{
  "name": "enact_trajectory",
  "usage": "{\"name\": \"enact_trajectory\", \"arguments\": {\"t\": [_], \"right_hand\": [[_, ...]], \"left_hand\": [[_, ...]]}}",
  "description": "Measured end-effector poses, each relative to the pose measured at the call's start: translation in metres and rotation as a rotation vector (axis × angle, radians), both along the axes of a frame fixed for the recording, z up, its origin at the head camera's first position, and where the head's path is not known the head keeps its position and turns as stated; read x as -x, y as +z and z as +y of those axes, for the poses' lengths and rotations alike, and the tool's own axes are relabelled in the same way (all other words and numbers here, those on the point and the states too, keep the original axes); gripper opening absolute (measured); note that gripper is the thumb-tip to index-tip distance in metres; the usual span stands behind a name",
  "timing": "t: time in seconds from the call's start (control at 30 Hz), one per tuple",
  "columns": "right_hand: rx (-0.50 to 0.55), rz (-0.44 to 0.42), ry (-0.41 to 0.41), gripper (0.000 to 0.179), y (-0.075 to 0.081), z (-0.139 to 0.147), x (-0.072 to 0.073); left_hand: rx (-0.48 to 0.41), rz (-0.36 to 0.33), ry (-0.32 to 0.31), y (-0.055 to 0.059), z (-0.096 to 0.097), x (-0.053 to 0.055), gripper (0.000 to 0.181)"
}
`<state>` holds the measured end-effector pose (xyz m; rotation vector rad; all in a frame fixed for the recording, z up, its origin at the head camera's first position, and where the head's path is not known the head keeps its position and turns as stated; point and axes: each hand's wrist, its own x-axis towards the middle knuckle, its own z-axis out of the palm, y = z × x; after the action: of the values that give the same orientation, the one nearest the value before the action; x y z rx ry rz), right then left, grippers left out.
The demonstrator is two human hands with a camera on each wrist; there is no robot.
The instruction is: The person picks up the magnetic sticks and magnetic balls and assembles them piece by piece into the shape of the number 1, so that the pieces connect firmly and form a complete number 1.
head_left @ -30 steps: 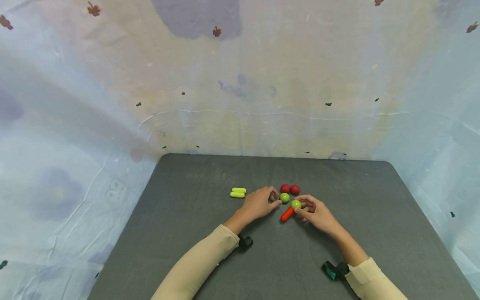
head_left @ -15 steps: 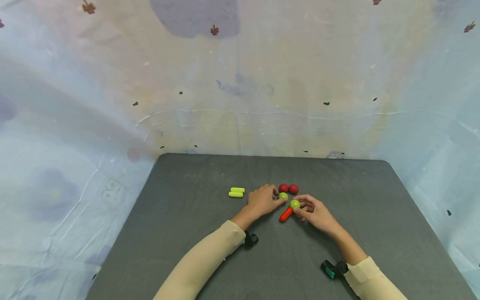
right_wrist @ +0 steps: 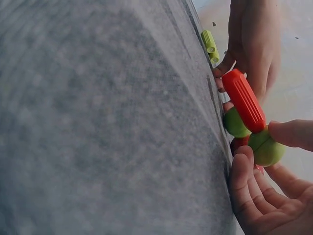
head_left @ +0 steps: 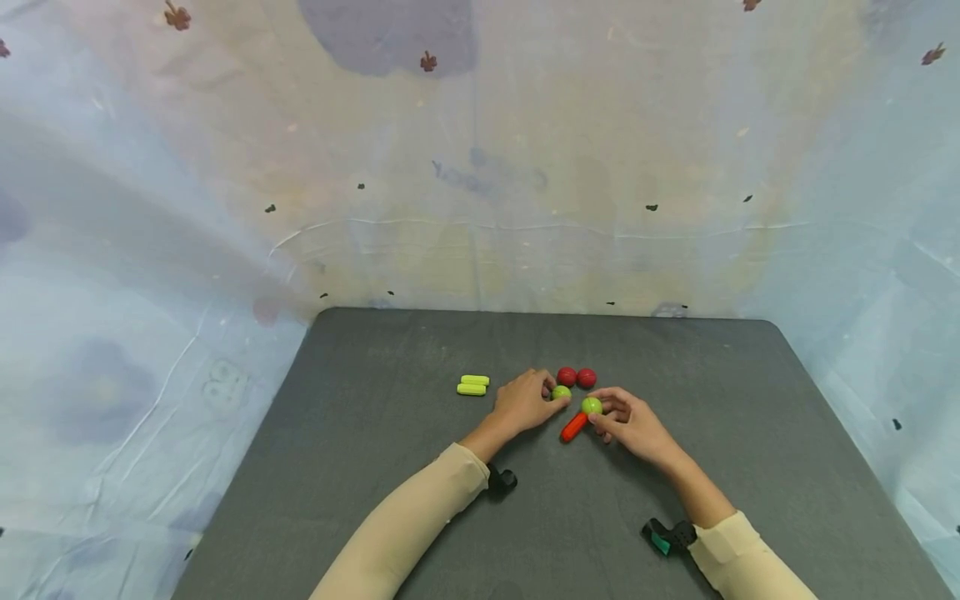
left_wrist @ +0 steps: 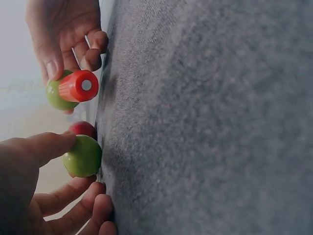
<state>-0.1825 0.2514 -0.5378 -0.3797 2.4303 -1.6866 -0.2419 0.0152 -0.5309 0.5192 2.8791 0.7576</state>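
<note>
My left hand pinches a green ball between thumb and fingers, low over the table. Facing it, my right hand holds a second green ball by thumb and fingertips. Joined to that ball is a ridged red stick, which slants toward the near left in the head view; its free end shows a pale round spot in the left wrist view. Just beyond the left hand's ball, two red balls sit side by side, partly hidden in both wrist views.
Two short yellow-green sticks lie parallel on the dark grey table, left of my left hand. A patterned sheet hangs behind the table and along its sides.
My left hand has reached right, closed on its green ball and drawn it slightly left, away from the red balls. The right hand stays nearly still with its ball and red stick.
</note>
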Motion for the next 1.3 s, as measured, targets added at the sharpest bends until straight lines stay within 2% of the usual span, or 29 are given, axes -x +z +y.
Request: {"name": "enact_trajectory", "arguments": {"t": [0.17,0.37,0.63,0.87,1.3], "right_hand": [[0.007,-0.005,-0.016,0.041,0.001,0.0,0.001],[-0.006,0.005,-0.036,0.041,0.0,0.0,0.002],[0.009,0.03,-0.07,0.042,0.004,-0.001,0.002],[-0.007,0.048,-0.09,0.041,0.006,-0.003,0.003],[-0.012,0.071,-0.06,0.04,0.004,-0.006,0.006]], "left_hand": [[-0.026,-0.03,-0.005,0.002,-0.006,-0.003,0.033],[-0.052,-0.035,-0.047,0.001,-0.017,-0.008,0.032],[-0.071,-0.041,-0.095,0.003,-0.029,-0.019,0.033],[-0.068,-0.053,-0.106,0.004,-0.035,-0.029,0.032],[-0.035,-0.054,-0.122,0.006,-0.041,-0.04,0.034]]}}
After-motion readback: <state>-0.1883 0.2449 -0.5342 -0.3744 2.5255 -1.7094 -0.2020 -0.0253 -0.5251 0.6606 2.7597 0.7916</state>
